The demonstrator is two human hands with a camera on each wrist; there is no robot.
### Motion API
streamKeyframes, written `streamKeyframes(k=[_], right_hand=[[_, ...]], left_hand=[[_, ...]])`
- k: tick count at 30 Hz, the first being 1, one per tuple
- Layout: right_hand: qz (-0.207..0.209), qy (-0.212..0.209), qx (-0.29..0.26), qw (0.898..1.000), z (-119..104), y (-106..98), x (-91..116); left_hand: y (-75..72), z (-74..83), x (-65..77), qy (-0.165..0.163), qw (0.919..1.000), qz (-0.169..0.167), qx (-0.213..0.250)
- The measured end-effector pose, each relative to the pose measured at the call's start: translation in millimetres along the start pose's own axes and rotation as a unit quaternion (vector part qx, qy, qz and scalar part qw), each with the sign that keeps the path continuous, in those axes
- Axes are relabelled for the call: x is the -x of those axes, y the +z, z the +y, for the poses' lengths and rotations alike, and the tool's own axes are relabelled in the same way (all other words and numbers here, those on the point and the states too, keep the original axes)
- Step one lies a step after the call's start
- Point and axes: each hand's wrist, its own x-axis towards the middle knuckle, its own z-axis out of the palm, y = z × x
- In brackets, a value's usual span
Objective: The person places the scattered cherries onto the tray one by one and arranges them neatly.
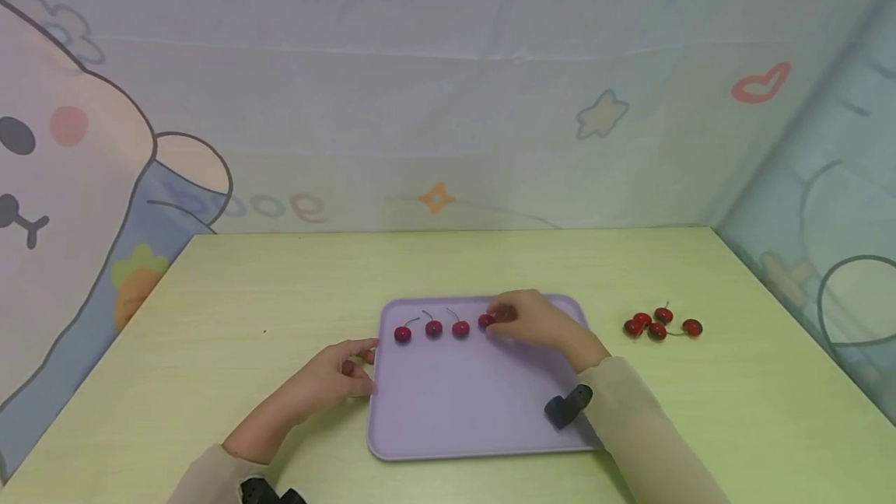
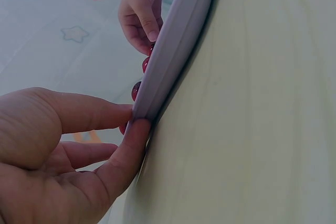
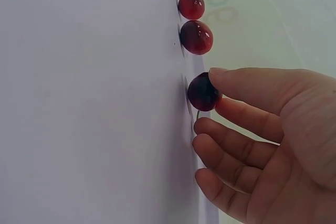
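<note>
My right hand (image 1: 528,319) pinches a dark red cherry (image 3: 203,92) between thumb and index finger, low over the tray's far side. Its other fingers curl loosely near the tray surface. To the left of this cherry, three more cherries with stems stand in a row on the lilac tray (image 1: 476,411), among them a middle cherry (image 1: 433,329). My left hand (image 1: 329,379) is at the tray's left edge, fingers spread, its fingertips touching the rim in the left wrist view.
Several cherries (image 1: 656,331) lie in a loose group on the light wooden table (image 1: 756,411), right of the tray. Behind the table hangs a printed cloth (image 1: 476,115) with cartoon shapes.
</note>
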Motion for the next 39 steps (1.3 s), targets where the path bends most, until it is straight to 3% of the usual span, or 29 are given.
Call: streamKeyframes(k=[12, 23, 39], right_hand=[[0.017, -0.002, -0.002, 1.0, 8, -8, 7], [0.07, -0.04, 0.016, 0.997, 17, -39, 33], [0.126, 0.035, -0.017, 0.991, 35, -86, 72]], left_hand=[[1.0, 0.4, -3.5, -0.001, 1.0, -0.004, -0.003], [1.0, 1.7, -4.4, -0.001, 1.0, -0.003, -0.003], [0.9, 2.3, -6.1, 0.001, 1.0, -0.004, -0.006]])
